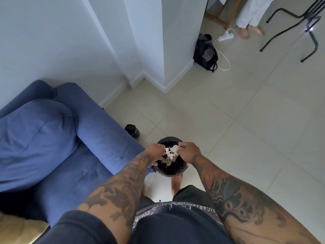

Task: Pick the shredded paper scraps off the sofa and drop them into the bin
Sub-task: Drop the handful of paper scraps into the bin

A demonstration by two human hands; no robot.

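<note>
A small round black bin (173, 171) stands on the tiled floor beside the blue sofa (58, 143). Both hands hover over its mouth. My left hand (154, 152) and my right hand (189, 150) each pinch one end of a clump of white shredded paper scraps (171, 150) stretched between them, directly above the opening. More pale scraps (168, 162) lie inside the bin. A few tiny white specks show on the sofa seat (84, 174).
A black cylindrical cup (132, 130) stands on the floor by the sofa arm. A dark backpack (205, 52) and a white power strip (226, 36) with cord sit by the wall corner. Black chair legs (306, 27) and another person's feet (250, 31) are at far right.
</note>
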